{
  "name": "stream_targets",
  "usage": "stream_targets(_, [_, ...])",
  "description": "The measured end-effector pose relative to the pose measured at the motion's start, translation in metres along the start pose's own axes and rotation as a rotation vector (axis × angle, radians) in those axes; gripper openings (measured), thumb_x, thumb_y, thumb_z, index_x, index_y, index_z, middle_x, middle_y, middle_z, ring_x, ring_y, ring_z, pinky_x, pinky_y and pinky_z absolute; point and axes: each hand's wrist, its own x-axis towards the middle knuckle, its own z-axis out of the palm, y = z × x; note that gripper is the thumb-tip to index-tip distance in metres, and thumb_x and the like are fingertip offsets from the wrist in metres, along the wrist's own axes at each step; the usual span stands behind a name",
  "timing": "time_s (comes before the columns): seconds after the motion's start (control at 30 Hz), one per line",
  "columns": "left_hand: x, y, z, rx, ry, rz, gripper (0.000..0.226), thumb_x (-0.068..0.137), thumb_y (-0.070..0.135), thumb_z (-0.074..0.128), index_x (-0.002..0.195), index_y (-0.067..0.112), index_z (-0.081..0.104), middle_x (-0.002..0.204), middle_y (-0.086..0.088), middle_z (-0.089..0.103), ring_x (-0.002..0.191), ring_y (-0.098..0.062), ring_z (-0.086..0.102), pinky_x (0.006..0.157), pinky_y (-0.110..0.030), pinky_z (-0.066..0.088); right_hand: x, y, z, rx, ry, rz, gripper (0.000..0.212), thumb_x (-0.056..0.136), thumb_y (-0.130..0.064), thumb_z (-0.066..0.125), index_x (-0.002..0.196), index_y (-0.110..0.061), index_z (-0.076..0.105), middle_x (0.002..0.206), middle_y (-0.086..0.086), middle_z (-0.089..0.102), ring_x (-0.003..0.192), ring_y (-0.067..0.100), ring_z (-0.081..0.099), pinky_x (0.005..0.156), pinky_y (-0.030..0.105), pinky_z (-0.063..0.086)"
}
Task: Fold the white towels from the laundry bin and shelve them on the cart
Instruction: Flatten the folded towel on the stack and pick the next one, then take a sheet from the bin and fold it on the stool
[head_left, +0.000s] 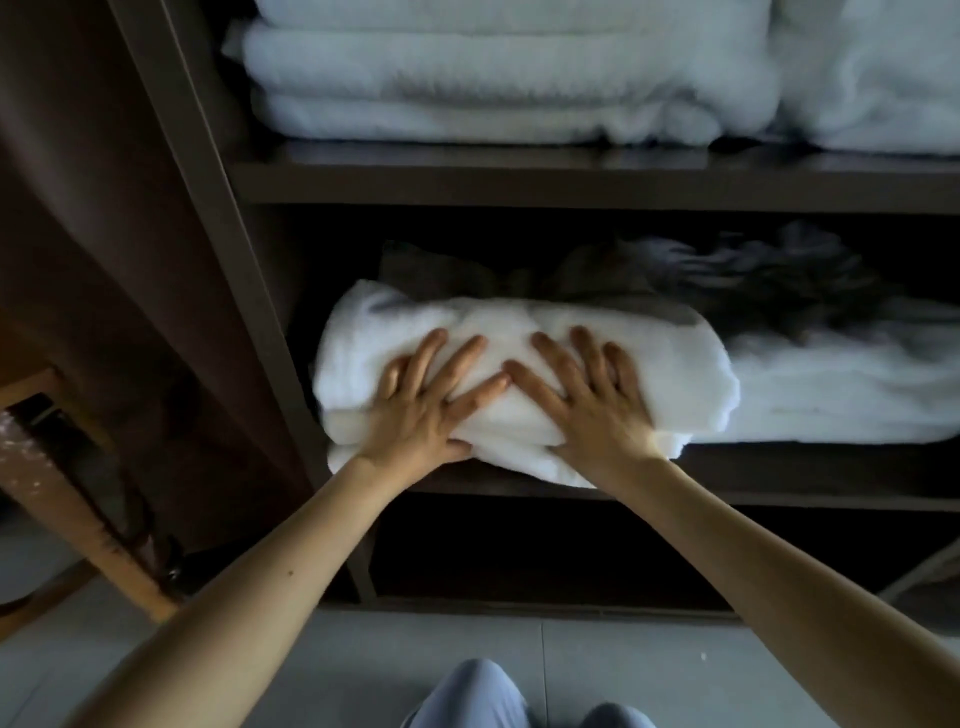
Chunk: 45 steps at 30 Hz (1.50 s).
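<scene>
A folded white towel (675, 364) lies at the left end of the cart's middle shelf (810, 486), its front edge hanging slightly over the shelf lip. My left hand (426, 400) presses flat on the towel's top with fingers spread. My right hand (587, 395) presses beside it, fingers straight and spread, thumbs nearly meeting. More folded white towels (831, 384) lie to the right on the same shelf.
The upper shelf (519, 182) carries a stack of folded white towels (493, 78). Dark grey cloth (753, 275) is bunched at the back of the middle shelf. The cart's dark upright post (218, 208) stands left. A wooden chair leg (104, 545) slants at lower left over grey floor.
</scene>
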Motion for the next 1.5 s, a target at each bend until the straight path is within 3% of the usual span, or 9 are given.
stream_targets(0.13, [0.01, -0.004, 0.023, -0.06, -0.098, -0.108, 0.109, 0.047, 0.048, 0.078, 0.142, 0.033, 0.027, 0.151, -0.007, 0.024, 0.133, -0.037, 0.031, 0.089, -0.044, 0.035, 0.023, 0.005, 0.029, 0.06, -0.101, -0.036, 0.121, 0.037, -0.054, 0.085, 0.141, -0.027, 0.028, 0.147, 0.007, 0.033, 0.131, 0.039, 0.024, 0.105, 0.051, 0.014])
stream_targets(0.3, [0.028, -0.006, 0.052, -0.143, -0.161, -0.163, 0.114, 0.041, 0.053, 0.083, 0.14, 0.027, 0.034, 0.147, -0.006, 0.033, 0.129, -0.034, 0.04, 0.088, -0.046, 0.048, 0.038, 0.018, 0.061, 0.123, -0.222, -0.046, 0.102, 0.066, -0.06, 0.062, 0.149, -0.028, 0.012, 0.152, 0.006, 0.02, 0.137, 0.038, 0.016, 0.112, 0.048, -0.001])
stream_targets(0.47, [0.036, -0.002, 0.06, -0.272, -0.216, -0.246, 0.121, 0.045, 0.049, 0.081, 0.147, 0.026, 0.02, 0.149, -0.002, 0.028, 0.133, -0.031, 0.034, 0.1, -0.045, 0.033, 0.051, 0.012, 0.059, 0.264, -0.386, 0.043, 0.08, 0.071, -0.059, 0.038, 0.145, -0.03, 0.024, 0.152, 0.003, 0.021, 0.14, 0.034, 0.012, 0.113, 0.045, -0.006])
stream_targets(0.63, [0.029, 0.02, 0.049, -0.307, -0.307, -0.332, 0.117, 0.038, 0.049, 0.085, 0.139, 0.024, 0.035, 0.145, -0.005, 0.044, 0.132, -0.03, 0.032, 0.096, -0.046, 0.041, 0.03, -0.017, 0.048, 0.376, -0.509, 0.245, 0.084, 0.079, -0.06, 0.029, 0.144, -0.037, -0.02, 0.155, -0.002, -0.023, 0.129, 0.019, -0.044, 0.104, 0.039, -0.031])
stream_targets(0.7, [0.033, 0.032, 0.032, -0.304, -0.389, -0.401, 0.113, 0.044, 0.051, 0.084, 0.143, 0.023, 0.035, 0.149, -0.004, 0.038, 0.136, -0.032, 0.031, 0.097, -0.05, 0.042, 0.022, -0.029, 0.033, 0.464, -0.591, 0.33, 0.083, 0.088, -0.049, 0.04, 0.145, -0.035, -0.019, 0.153, -0.002, -0.029, 0.131, 0.019, -0.04, 0.108, 0.042, -0.024])
stream_targets(0.77, [0.033, 0.038, 0.018, -0.287, -0.477, -0.403, 0.101, 0.072, 0.051, 0.068, 0.151, 0.025, 0.012, 0.158, 0.001, 0.002, 0.145, -0.03, 0.009, 0.109, -0.047, 0.027, 0.016, -0.031, 0.018, 0.514, -0.599, 0.356, 0.082, 0.09, -0.04, 0.047, 0.148, -0.033, -0.011, 0.155, -0.002, -0.023, 0.14, 0.021, -0.027, 0.114, 0.043, -0.012])
stream_targets(0.83, [0.033, 0.034, 0.001, -0.314, -0.581, -0.392, 0.087, 0.087, 0.044, 0.052, 0.151, 0.027, -0.004, 0.158, 0.006, -0.012, 0.146, -0.023, -0.006, 0.112, -0.042, 0.022, 0.016, -0.022, 0.002, 0.523, -0.59, 0.344, 0.081, 0.09, -0.033, 0.052, 0.15, -0.032, -0.002, 0.158, -0.003, -0.011, 0.145, 0.021, -0.013, 0.116, 0.042, -0.002])
stream_targets(0.97, [0.022, 0.025, -0.034, -0.377, -0.533, -0.449, 0.075, 0.091, 0.036, 0.049, 0.151, 0.026, 0.005, 0.159, 0.004, 0.003, 0.144, -0.022, 0.007, 0.105, -0.042, 0.033, 0.011, -0.014, -0.032, 0.547, -0.581, 0.375, 0.077, 0.089, -0.031, 0.054, 0.15, -0.029, 0.006, 0.157, -0.004, 0.005, 0.145, 0.023, 0.002, 0.116, 0.044, 0.007])
stream_targets(1.5, [-0.004, -0.015, -0.129, -0.489, -0.399, -0.609, 0.063, 0.092, 0.032, 0.053, 0.147, 0.027, 0.023, 0.157, 0.002, 0.015, 0.143, -0.02, 0.013, 0.104, -0.045, 0.032, 0.036, -0.025, -0.1, 0.636, -0.54, 0.299, 0.066, 0.09, -0.026, 0.053, 0.148, -0.024, 0.02, 0.156, 0.0, 0.015, 0.143, 0.022, 0.011, 0.113, 0.039, 0.018])
